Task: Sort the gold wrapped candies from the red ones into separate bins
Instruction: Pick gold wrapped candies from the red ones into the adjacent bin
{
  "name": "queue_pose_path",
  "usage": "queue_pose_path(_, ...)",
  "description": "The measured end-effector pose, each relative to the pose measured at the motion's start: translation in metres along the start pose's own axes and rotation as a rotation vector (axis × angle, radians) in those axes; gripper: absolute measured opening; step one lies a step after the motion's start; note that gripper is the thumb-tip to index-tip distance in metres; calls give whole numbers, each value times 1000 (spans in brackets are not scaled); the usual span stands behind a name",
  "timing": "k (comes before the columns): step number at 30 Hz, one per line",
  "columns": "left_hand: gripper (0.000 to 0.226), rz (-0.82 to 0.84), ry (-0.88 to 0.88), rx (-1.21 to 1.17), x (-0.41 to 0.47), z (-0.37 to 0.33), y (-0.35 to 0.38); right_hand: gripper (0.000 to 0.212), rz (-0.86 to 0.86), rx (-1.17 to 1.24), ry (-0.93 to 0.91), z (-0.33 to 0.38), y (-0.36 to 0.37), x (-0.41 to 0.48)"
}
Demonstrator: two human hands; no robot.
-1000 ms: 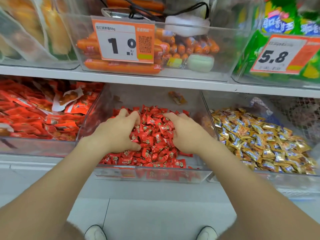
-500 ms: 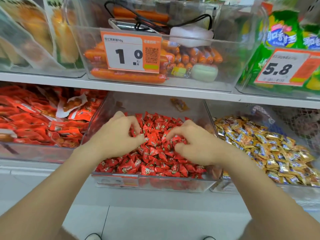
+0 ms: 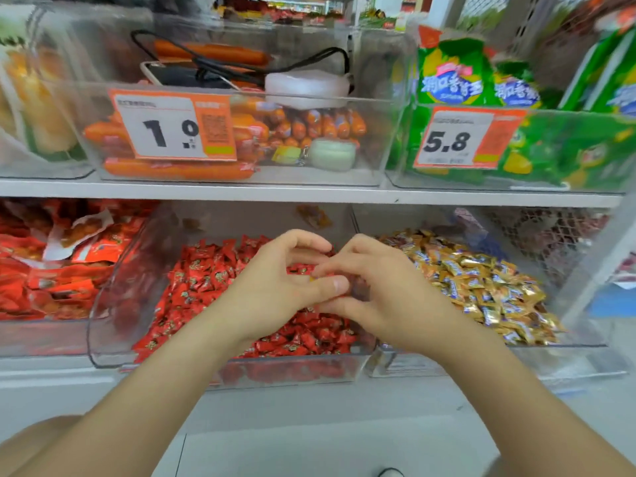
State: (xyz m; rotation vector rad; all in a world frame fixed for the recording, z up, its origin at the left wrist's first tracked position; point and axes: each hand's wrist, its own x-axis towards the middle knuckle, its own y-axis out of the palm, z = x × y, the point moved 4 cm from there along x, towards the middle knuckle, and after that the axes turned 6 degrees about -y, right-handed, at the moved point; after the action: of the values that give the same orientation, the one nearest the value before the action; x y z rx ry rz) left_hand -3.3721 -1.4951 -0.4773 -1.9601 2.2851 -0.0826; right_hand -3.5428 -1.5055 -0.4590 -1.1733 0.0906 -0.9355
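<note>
gold wrapped candies (image 3: 481,280) lie heaped in the gold bin (image 3: 516,359), a clear tub at 3 o'clock of the red bin (image 3: 223,376). the red bin holds the red candies (image 3: 206,280). the two bins stand side by side on the lower shelf.

both hands hover over the red heap, toward its 2 o'clock part, and meet fingertip to fingertip. the left hand (image 3: 272,290) has its fingers curled, with the forefinger arched over the top and the thumb (image 3: 330,287) reaching toward 3 o'clock. the right hand (image 3: 389,297) is curled likewise, its fingers bent toward 9 o'clock. just where they meet, a small gold fleck (image 3: 313,278) shows, apparently a stray gold candy among the red. it is mostly hidden, and i cannot tell which hand grips it, or whether either has closed on it yet.

the step in hand, as i judge it, is the picking: a gold piece is being worked out of the red heap. the sorting looks far along, since no other gold shows on the red surface, though pieces may lie buried.

the next move calls for one hand to pinch that wrapper alone, without dragging red ones along. it must then lift the piece over the dividing walls and let it go at 3 o'clock, above the gold heap. an amber wrapper (image 3: 313,216) shows at 12 o'clock of the hands, at the back of the red bin. i cannot tell whether it lies inside the bin or behind its wall, so it may want checking afterwards.
</note>
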Motion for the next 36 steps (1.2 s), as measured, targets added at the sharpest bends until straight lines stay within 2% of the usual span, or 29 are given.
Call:
queue_pose_path(3,34,53,67,127,9,-9,27,18,-136,-97,52,-20,-21,-18)
queue_pose_path(6,18,-93,187,470,16,-5,39,18,-277,-205,312,-63,-47,-41)
queue_pose_path(8,21,-138,207,743,16,6,42,24,-171,-277,451,-87,-52,-53)
queue_pose_path(10,38,-75,51,969,15,23,38,35,13,-363,524,-98,-46,-61)
queue_pose_path(12,52,-47,-127,1099,15,34,20,39,33,-368,505,-92,-39,-57)
queue_pose_path(16,69,-80,-383,1274,24,47,-42,28,-298,-196,216,-24,-28,-29)
queue_pose_path(17,74,-70,-443,1288,26,51,-56,26,-311,-162,127,-3,-18,-19)
queue_pose_path(19,86,-46,-550,1303,27,63,-79,25,-152,-150,4,28,23,2)
queue_pose_path(21,100,-44,-649,1334,25,74,-95,29,79,-203,11,38,72,21)
queue_pose_path(23,108,-39,-690,1339,20,79,-102,41,254,-303,160,26,107,38)
queue_pose_path(26,110,-17,-679,1309,7,86,-104,68,428,-361,398,-9,133,54)
queue_pose_path(28,104,-34,-644,1303,0,89,-105,76,552,-283,487,-27,145,62)
queue_pose_path(30,88,-80,-557,1307,-6,89,-106,78,690,-170,510,-26,153,68)
queue_pose_path(33,56,-173,-450,1206,-4,88,-112,79,783,-14,394,-3,158,71)
queue_pose_path(34,57,-173,-461,1148,-3,90,-115,77,788,42,348,5,160,70)
queue_pose_path(36,72,-163,-489,1027,4,95,-121,75,789,105,304,13,161,64)
